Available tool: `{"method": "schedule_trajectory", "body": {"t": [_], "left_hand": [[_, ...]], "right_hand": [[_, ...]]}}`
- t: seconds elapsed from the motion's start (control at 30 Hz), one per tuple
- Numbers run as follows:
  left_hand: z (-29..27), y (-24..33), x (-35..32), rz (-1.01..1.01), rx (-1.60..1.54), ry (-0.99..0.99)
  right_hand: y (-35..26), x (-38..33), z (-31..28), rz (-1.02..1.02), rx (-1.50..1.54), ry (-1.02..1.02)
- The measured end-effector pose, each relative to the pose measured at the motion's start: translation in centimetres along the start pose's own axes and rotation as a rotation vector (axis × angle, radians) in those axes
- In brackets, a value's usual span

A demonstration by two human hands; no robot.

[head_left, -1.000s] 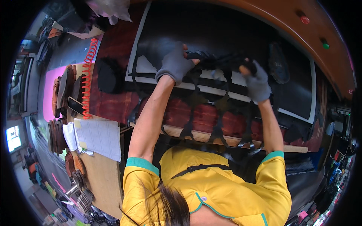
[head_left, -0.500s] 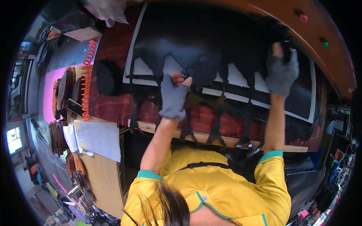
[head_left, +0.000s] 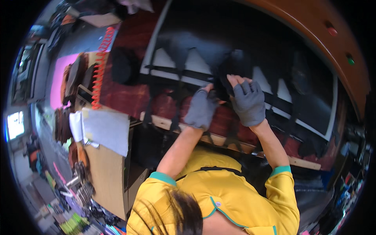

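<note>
The black sheet (head_left: 219,23) spread over a pale board (head_left: 333,113), with white openings showing along its near part. At the middle of that part lay a dark piece (head_left: 222,74), between and just beyond the two gloved hands. The left hand (head_left: 201,109) was at the sheet's near edge, its fingers bent toward the dark piece; the right hand (head_left: 249,101) was just beside it, fingers curled over the piece's near side. Whether either set of fingers gripped it, I could not tell (black on black, and blurred).

Dark strips (head_left: 175,109) trailed from the sheet's near edge across the red surface (head_left: 124,100) toward a wooden strip (head_left: 301,161), cluttering the space under the wrists. A faint dark oval piece (head_left: 300,78) lay on the sheet's right part. The orange-brown housing (head_left: 309,19) hemmed in the sheet's far right side, bearing a red button (head_left: 332,30) and a green button (head_left: 350,59).

Left of the sheet sat a dark rounded stack (head_left: 123,65); farther left stood a red coiled hose (head_left: 100,70) and brown sole-shaped pieces (head_left: 75,80). Papers (head_left: 107,131) lay to the sheet's near left.
</note>
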State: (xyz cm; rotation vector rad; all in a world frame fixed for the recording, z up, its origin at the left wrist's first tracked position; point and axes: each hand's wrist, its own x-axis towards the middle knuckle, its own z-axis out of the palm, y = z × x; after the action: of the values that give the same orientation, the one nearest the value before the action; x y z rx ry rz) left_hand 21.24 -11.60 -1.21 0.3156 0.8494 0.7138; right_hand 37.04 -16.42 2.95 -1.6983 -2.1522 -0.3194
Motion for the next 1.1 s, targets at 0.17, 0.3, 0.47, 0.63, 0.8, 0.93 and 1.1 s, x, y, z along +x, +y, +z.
{"method": "schedule_trajectory", "body": {"t": [0.17, 0.3, 0.47, 0.63, 0.8, 0.93, 1.1], "left_hand": [[1.5, -0.6, 1.0, 0.201, 0.255, -0.002], [3.1, -1.5, -0.4, 0.366, 0.358, 0.171], [2.7, 1.7, -2.3, 1.061, 1.092, 0.009], [2.6, 4.1, 0.7, 1.094, 1.487, -0.116], [1.5, 2.6, 2.8, 1.266, 1.259, -0.061], [1.3, 2.1, 4.5, 1.266, 1.304, -0.137], [1.6, 1.6, 3.8, 0.991, 0.965, -0.005]], "right_hand": [[-1.1, -0.8, 0.8, 0.048, 0.253, -0.006], [3.6, -2.9, 0.7, 0.398, 0.697, 0.083], [7.1, 0.4, 1.1, 0.758, 1.277, 0.355], [6.6, 5.0, 3.0, 0.893, 1.378, 0.462], [6.2, 5.6, 4.8, 1.162, 1.455, 0.632], [6.0, 5.8, 5.4, 0.997, 1.618, 0.561], [6.6, 7.3, 4.4, 1.282, 1.505, 0.538]]}}
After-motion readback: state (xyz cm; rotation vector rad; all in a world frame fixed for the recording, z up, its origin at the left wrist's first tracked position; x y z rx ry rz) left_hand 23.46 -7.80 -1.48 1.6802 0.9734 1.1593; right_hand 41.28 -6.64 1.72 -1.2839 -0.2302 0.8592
